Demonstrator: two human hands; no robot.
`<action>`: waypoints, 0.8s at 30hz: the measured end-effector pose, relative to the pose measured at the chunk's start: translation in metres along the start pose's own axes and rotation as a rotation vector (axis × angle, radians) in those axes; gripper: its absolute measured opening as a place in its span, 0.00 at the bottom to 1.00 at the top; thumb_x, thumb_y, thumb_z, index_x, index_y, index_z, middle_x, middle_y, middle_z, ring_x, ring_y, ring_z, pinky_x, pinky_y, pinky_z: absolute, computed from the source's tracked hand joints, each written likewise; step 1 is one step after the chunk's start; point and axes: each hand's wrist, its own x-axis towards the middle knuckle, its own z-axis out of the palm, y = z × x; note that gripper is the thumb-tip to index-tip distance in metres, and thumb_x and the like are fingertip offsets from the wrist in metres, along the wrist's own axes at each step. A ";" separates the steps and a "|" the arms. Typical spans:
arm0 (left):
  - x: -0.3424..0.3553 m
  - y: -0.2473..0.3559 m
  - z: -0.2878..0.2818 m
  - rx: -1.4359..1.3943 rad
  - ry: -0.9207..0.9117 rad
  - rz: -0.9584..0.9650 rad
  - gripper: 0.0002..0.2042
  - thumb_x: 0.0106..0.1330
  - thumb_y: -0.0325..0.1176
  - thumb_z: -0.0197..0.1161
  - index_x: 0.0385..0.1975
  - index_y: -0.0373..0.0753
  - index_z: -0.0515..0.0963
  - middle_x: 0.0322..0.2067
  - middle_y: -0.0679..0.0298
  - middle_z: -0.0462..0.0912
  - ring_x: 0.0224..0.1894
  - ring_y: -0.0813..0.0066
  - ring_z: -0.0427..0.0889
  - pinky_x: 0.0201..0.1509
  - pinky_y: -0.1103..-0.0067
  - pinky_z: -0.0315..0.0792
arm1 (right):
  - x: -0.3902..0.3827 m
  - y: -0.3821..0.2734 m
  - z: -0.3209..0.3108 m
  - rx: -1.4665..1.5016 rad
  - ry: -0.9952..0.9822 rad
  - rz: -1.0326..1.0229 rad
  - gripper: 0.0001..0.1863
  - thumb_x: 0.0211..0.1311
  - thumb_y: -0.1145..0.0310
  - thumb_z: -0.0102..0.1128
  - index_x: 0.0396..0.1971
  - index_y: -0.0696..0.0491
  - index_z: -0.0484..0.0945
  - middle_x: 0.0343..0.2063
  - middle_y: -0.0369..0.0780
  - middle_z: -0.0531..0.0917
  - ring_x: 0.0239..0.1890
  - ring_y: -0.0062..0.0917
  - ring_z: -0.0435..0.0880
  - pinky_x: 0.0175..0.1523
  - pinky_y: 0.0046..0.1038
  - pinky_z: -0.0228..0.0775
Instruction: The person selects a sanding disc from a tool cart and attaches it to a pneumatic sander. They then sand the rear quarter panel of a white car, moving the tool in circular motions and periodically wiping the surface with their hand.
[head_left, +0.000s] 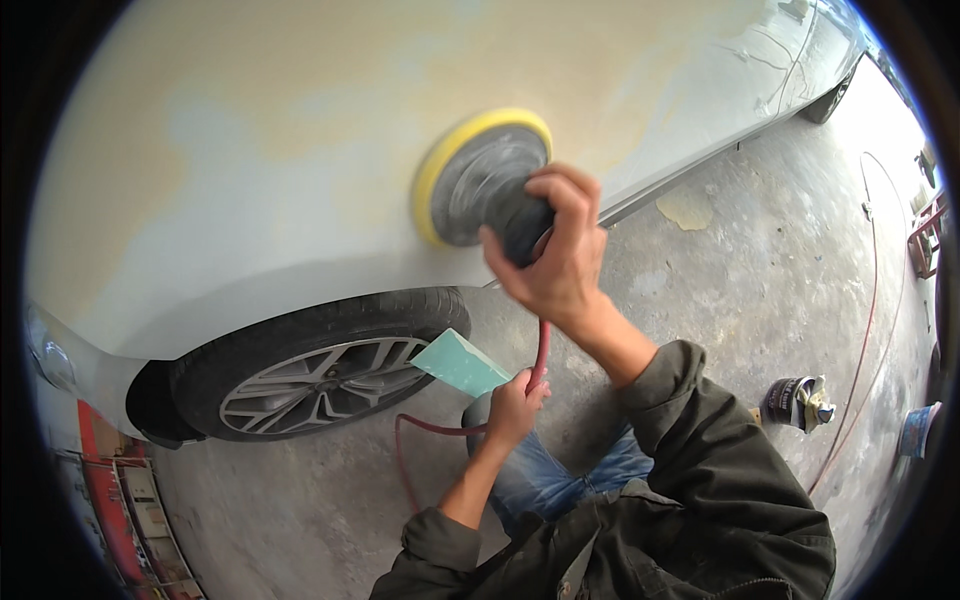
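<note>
My right hand (565,240) is wrapped round the black body of a round air sander (480,185). The sander's yellow-edged pad (428,190) lies against the car's body panel (300,180), which has patchy beige and white areas. Motion slightly blurs hand and tool. A red hose (543,350) runs down from the sander to my left hand (514,408), whose fingers are closed round it. Next to that hand a flat pale-green sheet (462,362) sticks out towards the wheel; whether my fingers grip it too, I cannot tell.
Below the panel is the car's wheel (330,385). On the grey concrete floor (700,290) stand a dark can (790,402) with crumpled material in it and a blue tub (917,432). A thin hose (872,330) trails along the right. Red-framed shelving (120,500) stands lower left.
</note>
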 end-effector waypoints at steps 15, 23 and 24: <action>-0.006 0.042 0.022 -0.137 -0.165 0.063 0.14 0.72 0.33 0.56 0.52 0.31 0.77 0.30 0.59 0.86 0.26 0.73 0.83 0.34 0.75 0.76 | 0.033 -0.038 -0.012 -0.041 -0.289 -0.037 0.33 0.40 0.67 0.79 0.49 0.52 0.71 0.48 0.43 0.74 0.32 0.33 0.82 0.25 0.31 0.72; -0.010 0.046 0.032 -0.139 -0.232 0.140 0.10 0.73 0.33 0.55 0.36 0.32 0.74 0.29 0.56 0.85 0.27 0.67 0.85 0.34 0.72 0.76 | 0.035 -0.072 -0.010 0.027 -0.486 -0.159 0.35 0.35 0.68 0.79 0.48 0.50 0.73 0.50 0.42 0.72 0.33 0.35 0.84 0.25 0.33 0.75; -0.015 0.051 0.033 -0.148 -0.230 0.154 0.10 0.73 0.34 0.55 0.36 0.32 0.75 0.28 0.56 0.85 0.27 0.67 0.85 0.34 0.72 0.76 | 0.038 -0.076 -0.013 0.025 -0.496 -0.141 0.35 0.35 0.67 0.79 0.48 0.50 0.73 0.50 0.42 0.72 0.33 0.35 0.84 0.26 0.33 0.75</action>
